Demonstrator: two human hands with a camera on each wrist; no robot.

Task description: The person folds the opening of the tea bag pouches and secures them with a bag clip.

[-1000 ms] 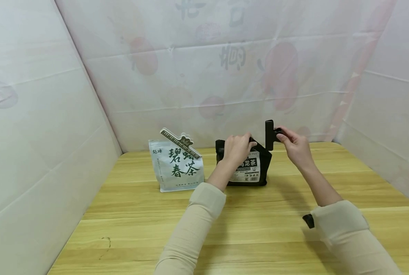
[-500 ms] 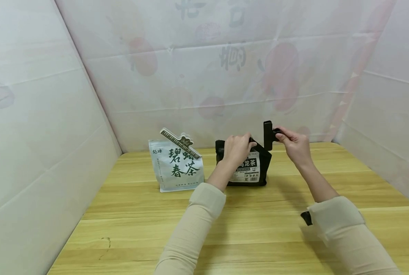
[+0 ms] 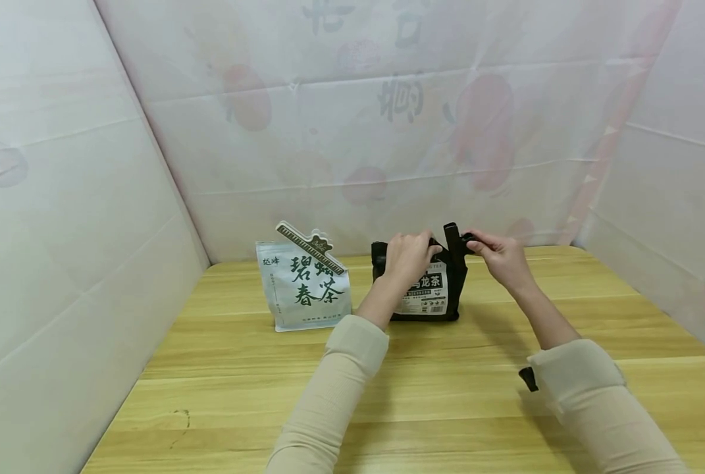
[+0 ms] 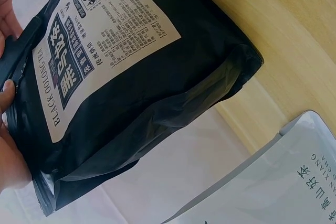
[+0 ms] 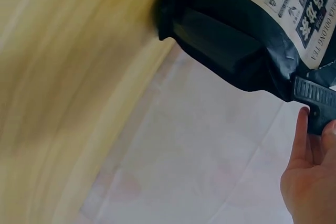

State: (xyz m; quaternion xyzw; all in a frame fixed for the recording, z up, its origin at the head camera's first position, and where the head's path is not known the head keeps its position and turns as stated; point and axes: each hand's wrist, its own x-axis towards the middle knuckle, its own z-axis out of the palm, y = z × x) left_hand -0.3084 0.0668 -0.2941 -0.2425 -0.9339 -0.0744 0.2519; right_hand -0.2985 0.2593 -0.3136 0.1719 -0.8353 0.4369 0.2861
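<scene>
A black tea bag [image 3: 455, 299] with a pale label stands upright on the table; the label reads black oolong tea in the left wrist view. My left hand [image 3: 408, 258] grips the bag's top edge, its fingers curled over the folded rim. Between the thumb and fingers of my right hand [image 3: 505, 260] is the handle of a black bag clip [image 3: 454, 243]. The clip's long jaw lies against the top right corner of the bag. In the right wrist view the ridged clip [image 5: 315, 95] meets the bag's corner; whether it has clamped is unclear.
A light blue tea bag [image 3: 305, 293] stands to the left, with a wide decorative clip [image 3: 312, 247] slanted across its top right corner. Pale printed cloth walls [image 3: 340, 145] rise behind and on both sides of the wooden table [image 3: 228, 388].
My right hand has moved left and slightly down, bringing the clip from beside the bag onto its top right corner. My left hand has stayed on the rim.
</scene>
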